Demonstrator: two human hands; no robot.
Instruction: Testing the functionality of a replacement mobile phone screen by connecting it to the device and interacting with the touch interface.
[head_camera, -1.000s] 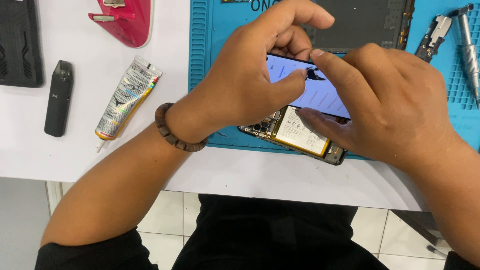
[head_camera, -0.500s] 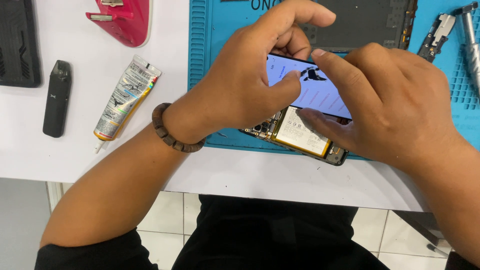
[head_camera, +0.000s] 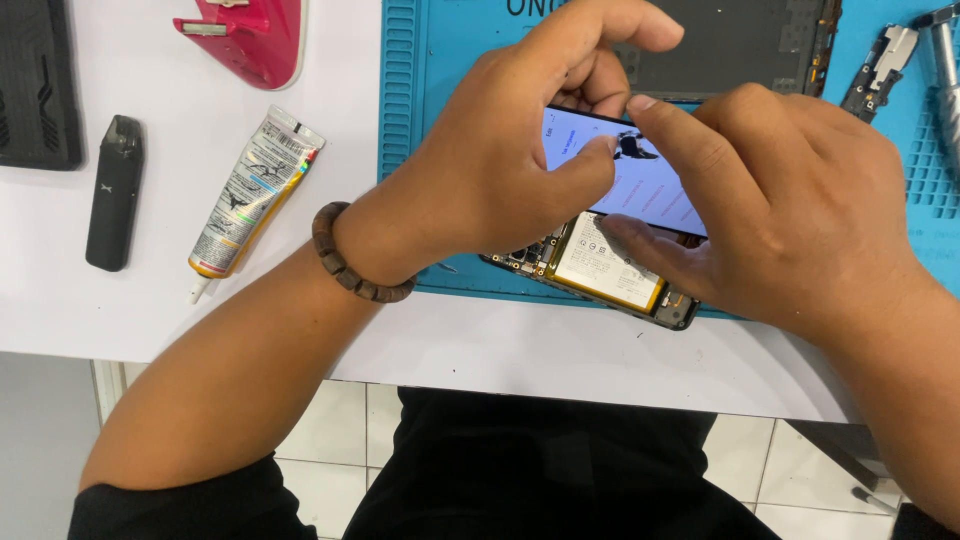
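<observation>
Here, both hands (head_camera: 640, 190) gripping lit phone screen (head_camera: 640, 180), glue tube (head_camera: 252, 192) left; opened phone (head_camera: 600, 275) beneath

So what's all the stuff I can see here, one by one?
lit screen: one, pale blue, held above the open phone
open phone: one, dark with white battery, on the mat's near edge
mat: one, blue, on the white table
glue tube: one, silver, left of the mat
small black device: one, far left
pink object: one, top
bracelet: one, brown, left wrist
left hand: grip on screen
right hand: grip on screen
</observation>
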